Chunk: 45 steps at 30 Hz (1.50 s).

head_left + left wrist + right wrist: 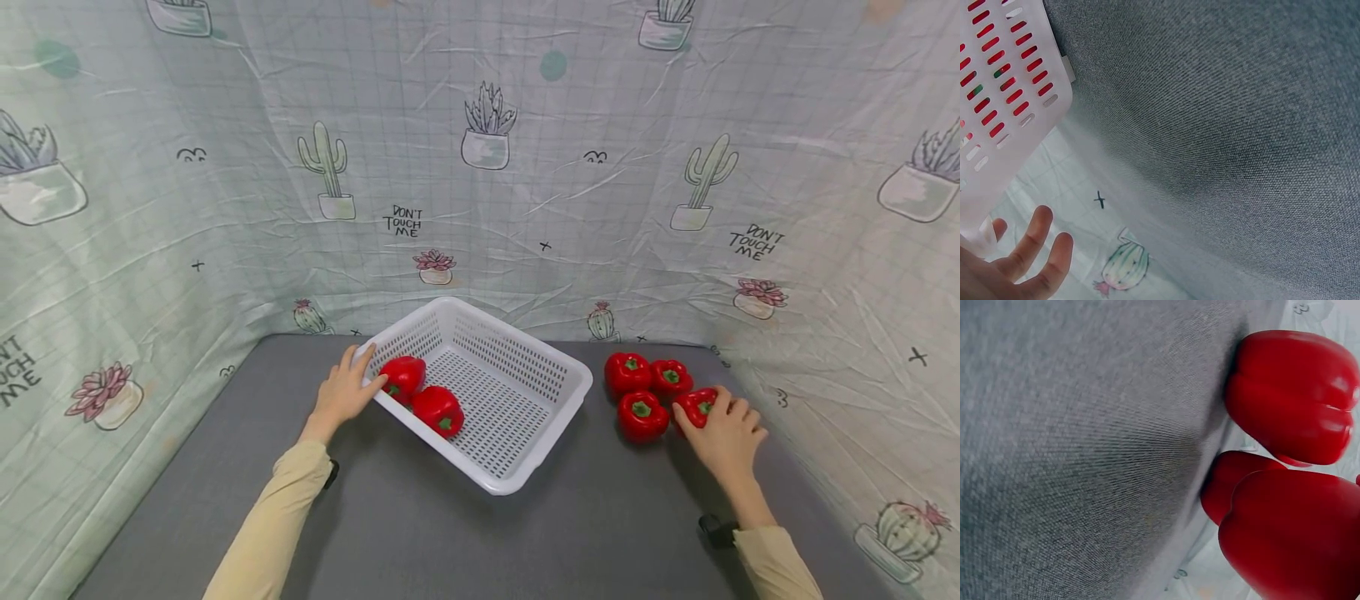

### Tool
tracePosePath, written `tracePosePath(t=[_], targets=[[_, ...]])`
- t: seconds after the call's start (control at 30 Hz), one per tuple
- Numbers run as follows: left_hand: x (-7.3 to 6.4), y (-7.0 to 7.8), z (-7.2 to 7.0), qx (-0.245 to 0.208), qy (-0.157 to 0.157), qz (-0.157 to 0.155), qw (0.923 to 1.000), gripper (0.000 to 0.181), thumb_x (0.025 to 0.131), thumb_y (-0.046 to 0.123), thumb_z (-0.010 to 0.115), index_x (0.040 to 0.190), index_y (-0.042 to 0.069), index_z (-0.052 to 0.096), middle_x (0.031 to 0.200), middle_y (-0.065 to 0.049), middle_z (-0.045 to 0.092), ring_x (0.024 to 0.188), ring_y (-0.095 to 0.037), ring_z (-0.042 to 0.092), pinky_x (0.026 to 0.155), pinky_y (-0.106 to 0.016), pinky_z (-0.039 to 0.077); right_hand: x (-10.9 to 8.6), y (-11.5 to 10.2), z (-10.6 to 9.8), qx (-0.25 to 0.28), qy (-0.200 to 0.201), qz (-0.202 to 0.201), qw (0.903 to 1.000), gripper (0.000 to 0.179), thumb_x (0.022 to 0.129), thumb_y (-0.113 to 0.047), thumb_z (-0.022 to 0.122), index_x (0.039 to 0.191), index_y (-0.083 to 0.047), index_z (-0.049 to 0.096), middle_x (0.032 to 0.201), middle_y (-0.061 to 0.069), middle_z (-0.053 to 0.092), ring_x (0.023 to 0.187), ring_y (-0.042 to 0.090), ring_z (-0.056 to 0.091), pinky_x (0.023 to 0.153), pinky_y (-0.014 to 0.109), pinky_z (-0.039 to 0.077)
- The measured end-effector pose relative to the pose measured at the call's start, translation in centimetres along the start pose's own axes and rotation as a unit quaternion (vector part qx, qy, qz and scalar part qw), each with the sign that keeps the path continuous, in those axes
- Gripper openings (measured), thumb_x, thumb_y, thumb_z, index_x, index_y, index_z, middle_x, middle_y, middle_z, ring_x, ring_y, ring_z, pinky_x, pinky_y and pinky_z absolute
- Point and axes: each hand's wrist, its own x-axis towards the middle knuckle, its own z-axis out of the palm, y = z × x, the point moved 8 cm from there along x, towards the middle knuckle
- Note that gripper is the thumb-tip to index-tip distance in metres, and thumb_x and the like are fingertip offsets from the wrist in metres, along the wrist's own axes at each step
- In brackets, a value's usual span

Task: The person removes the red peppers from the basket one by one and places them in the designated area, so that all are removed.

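A white perforated plastic basket (510, 333) stands at an angle on the table, with two red bell peppers (439, 410) inside its left end. My left hand (347, 390) holds the basket's left corner, thumb across the rim; in the left wrist view several fingers (1057, 262) stick out past the basket wall (1029, 106). At the right, my right hand (726, 435) grips a red bell pepper (703, 403) with green stem, thumb on one side and fingers on the other. The right wrist view shows red peppers (1291, 394) close up, the hand itself hidden.
Beside the gripped pepper sit three more red bell peppers (642, 417) in a tight cluster. Grey cloth (600, 533) covers the table. A cactus-print curtain (540, 208) hangs behind and along both sides.
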Motion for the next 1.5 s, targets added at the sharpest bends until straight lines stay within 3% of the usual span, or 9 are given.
tracePosePath(t=[0.63,0.97,1.3,1.5], targets=[[-0.1,0.2,0.1,-0.003,0.0,0.003,1.0,0.065,0.085,0.043,0.048,0.139,0.012,0.029,0.14,-0.022,0.024,0.108,-0.047,0.043,0.077,-0.062,0.042,0.7,1.1,2.9,-0.007,-0.05,-0.003,0.9987,0.07,0.086,-0.051,0.042,0.126,0.005,0.03,0.107,0.036,0.035,0.096,0.054,0.033,0.071,0.065,0.024],[-0.1,0.0,0.0,-0.005,0.004,0.0,1.0,0.065,0.085,0.043,0.049,0.139,0.013,0.029,0.14,-0.022,0.024,0.107,-0.047,0.043,0.078,-0.062,0.042,0.7,1.0,3.1,-0.004,-0.08,-0.018,0.9966,0.07,0.087,-0.052,0.039,0.128,0.004,0.028,0.108,0.035,0.034,0.098,0.055,0.033,0.072,0.065,0.025],[-0.3,0.1,0.0,-0.008,0.006,0.004,0.9999,0.065,0.085,0.043,0.048,0.139,0.012,0.029,0.139,-0.023,0.024,0.107,-0.047,0.043,0.077,-0.062,0.042,-0.4,1.2,3.3,0.017,-0.134,-0.029,0.9904,0.066,0.092,-0.041,0.034,0.137,0.004,0.016,0.109,0.037,0.031,0.098,0.056,0.034,0.069,0.063,0.03],[-0.2,0.2,-0.2,-0.007,0.008,0.007,0.9999,0.065,0.085,0.043,0.048,0.139,0.012,0.029,0.139,-0.023,0.025,0.107,-0.048,0.044,0.076,-0.062,0.043,-0.3,1.3,3.5,0.036,-0.149,-0.026,0.9878,0.069,0.092,-0.043,0.032,0.138,0.004,0.012,0.11,0.037,0.029,0.098,0.054,0.033,0.069,0.061,0.03]])
